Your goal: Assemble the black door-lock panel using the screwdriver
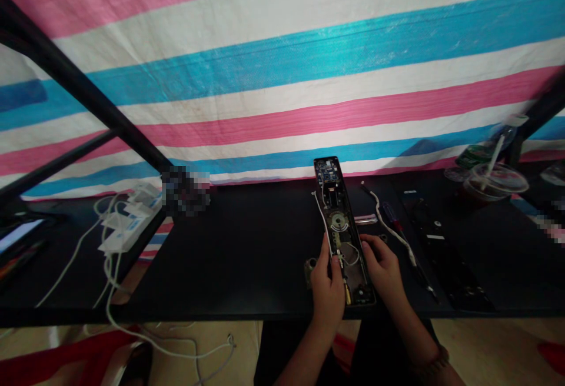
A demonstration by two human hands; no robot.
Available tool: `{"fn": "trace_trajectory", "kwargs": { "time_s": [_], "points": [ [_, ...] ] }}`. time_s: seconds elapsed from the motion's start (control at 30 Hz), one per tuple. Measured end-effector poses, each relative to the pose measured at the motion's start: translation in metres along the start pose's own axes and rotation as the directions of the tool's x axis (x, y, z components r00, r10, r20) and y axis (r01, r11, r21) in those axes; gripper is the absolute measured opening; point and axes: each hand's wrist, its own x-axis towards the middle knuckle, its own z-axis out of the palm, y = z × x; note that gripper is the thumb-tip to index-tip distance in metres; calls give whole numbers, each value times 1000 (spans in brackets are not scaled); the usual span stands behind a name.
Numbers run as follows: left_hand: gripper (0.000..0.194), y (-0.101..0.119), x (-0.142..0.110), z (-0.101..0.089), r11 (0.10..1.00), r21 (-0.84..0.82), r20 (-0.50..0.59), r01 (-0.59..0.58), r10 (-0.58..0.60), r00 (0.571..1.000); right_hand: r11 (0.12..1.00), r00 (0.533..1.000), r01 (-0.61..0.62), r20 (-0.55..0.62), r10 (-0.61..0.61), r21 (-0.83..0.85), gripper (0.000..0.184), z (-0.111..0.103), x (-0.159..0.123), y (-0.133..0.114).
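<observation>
A long, narrow black electronic device casing (341, 234) stands tilted in front of me with its inside exposed. A circuit board (327, 172) sits at its far end, with a round metal part near the middle and thin wires lower down. My left hand (327, 283) is closed on its left edge, thumb over the inside by a white cable (321, 212). Along the right edge, my right hand (383, 265) grips the same casing, its fingers partly hidden. A small part (308, 273) lies beside my left hand, partly covered by it.
Right of the casing lie a screwdriver (391, 215), a white-sleeved cable (399, 238), a small silvery piece (365, 219) and a long black panel (459, 274). Farther right are a plastic cup (497, 183) and bottle (483, 150). A white power strip (128, 233) with cables stands left.
</observation>
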Motion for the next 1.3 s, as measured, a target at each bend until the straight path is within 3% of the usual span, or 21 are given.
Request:
{"fn": "trace_trajectory", "kwargs": {
  "time_s": [0.27,0.83,1.3],
  "points": [
    [43,-6,2,1,997,-27,19,-76,77,997,1000,1000,3,-3,-3,16,27,1,0,2],
    [26,-9,0,2,997,10,-35,-77,77,996,1000,1000,-8,-7,8,17,29,1,0,3],
    [26,-4,0,1,998,15,-27,-58,59,998,1000,1000,-9,0,9,25,28,1,0,4]
  ]
}}
